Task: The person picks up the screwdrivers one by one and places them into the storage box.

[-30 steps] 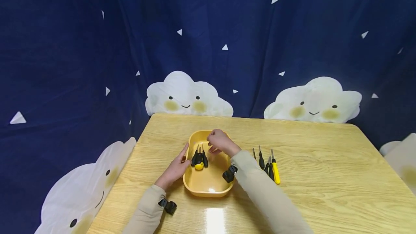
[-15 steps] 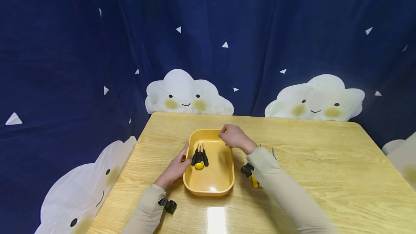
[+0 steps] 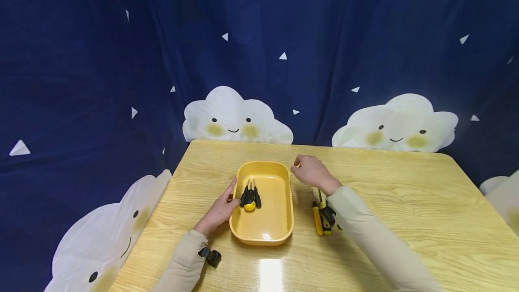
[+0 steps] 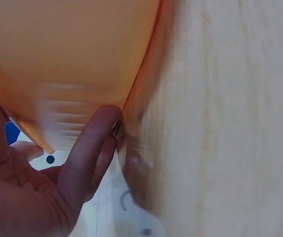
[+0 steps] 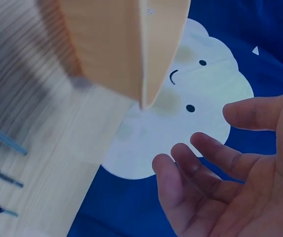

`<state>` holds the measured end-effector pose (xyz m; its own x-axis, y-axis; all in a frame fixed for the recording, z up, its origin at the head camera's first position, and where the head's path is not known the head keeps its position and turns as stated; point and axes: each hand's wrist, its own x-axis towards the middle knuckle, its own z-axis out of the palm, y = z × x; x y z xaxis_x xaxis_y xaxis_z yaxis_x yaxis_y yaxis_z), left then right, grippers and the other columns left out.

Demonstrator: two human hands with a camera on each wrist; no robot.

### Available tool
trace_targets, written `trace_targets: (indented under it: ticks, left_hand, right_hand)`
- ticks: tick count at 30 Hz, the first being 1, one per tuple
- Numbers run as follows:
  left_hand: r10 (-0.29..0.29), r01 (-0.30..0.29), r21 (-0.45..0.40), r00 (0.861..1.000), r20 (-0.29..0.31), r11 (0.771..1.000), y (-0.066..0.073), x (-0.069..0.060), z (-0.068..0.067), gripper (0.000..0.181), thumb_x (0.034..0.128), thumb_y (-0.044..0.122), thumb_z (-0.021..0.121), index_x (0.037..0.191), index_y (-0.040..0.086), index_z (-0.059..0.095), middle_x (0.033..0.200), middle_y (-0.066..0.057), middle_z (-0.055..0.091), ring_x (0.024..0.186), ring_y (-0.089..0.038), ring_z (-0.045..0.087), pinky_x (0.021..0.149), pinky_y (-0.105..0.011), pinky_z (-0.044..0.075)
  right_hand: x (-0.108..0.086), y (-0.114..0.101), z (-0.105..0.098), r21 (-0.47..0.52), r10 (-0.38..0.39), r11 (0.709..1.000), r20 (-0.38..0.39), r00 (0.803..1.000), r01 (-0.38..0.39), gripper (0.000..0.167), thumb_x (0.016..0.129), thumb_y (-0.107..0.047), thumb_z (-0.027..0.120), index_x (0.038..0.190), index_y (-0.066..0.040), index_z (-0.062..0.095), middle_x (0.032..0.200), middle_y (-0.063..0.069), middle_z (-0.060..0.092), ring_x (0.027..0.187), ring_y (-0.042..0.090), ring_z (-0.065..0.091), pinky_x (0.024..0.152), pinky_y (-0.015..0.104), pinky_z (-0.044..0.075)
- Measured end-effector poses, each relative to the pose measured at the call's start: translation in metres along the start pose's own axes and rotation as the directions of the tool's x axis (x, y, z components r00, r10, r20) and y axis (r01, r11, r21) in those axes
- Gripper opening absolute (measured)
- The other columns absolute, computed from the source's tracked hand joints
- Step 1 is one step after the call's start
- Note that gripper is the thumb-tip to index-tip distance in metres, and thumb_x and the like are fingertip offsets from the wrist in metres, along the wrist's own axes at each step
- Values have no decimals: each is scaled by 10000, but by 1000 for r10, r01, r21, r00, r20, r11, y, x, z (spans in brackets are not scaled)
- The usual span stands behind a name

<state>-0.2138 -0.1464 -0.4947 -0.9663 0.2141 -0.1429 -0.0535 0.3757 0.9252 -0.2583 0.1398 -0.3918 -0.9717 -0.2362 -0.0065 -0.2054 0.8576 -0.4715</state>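
Loose screwdrivers (image 3: 317,221): on the table (image 3: 405,193), right of the bin (image 3: 261,241), long axes running away from the person, handles nearest; the right hand (image 3: 313,172), closer of the two, is above and beyond them (a sleeve (image 3: 377,233) hides part of the group).
Left hand (image 3: 219,212): holds the bin's left wall, thumb at the rim.
Boxed trio (image 3: 249,198): dark-handled screwdrivers side by side in the bin's left half, blades pointing away.
Right hand: just beside the bin's far right corner, fingers loosely bent, thumb apart, holding nothing.
Since half a second ago: right hand shifted right, off the rim, uncovering handles; trio unchanged.
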Motion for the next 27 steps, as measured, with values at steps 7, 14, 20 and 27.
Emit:
trace_targets:
  ticks: [7, 14, 20, 27]
  left_hand:
    - [0, 0, -5, 1000, -8, 1000, 2, 0, -1, 683, 938, 159, 488, 1531, 266, 165, 1240, -254, 501, 993, -303, 576, 764, -400, 524]
    - [2, -2, 17, 1000, 1, 1000, -1, 1, 1, 686, 940, 159, 479, 1532, 275, 152, 1225, -247, 505, 983, -289, 573, 752, -370, 523]
    - [-1, 1, 24, 1000, 0, 1000, -2, 2, 1, 687, 938, 162, 474, 1533, 275, 148, 1215, -236, 510, 956, -274, 579, 740, -358, 524]
    - [10, -10, 7, 1000, -6, 1000, 0, 0, 1, 685, 932, 152, 484, 1532, 246, 168, 1198, -239, 524, 943, -273, 587, 739, -368, 527]
  right_hand:
    - [-5, 17, -4, -61, -7, 998, 9, 1000, 7, 313, 918, -209, 502, 1070, 25, 642, 1063, 173, 637, 953, 333, 590, 806, 455, 476]
    - [-15, 38, -4, -93, 28, 995, 22, 999, -25, 307, 911, -196, 506, 1065, 35, 637, 1049, 185, 629, 927, 335, 588, 779, 465, 477]
    - [-23, 58, -6, -110, 63, 992, 48, 997, -57, 294, 907, -191, 511, 1056, 37, 621, 1010, 187, 629, 730, 251, 558, 653, 400, 469]
    - [-35, 77, -5, -127, 87, 989, 75, 993, -77, 328, 907, -189, 505, 1088, 69, 596, 1008, 192, 624, 708, 224, 539, 678, 409, 467]
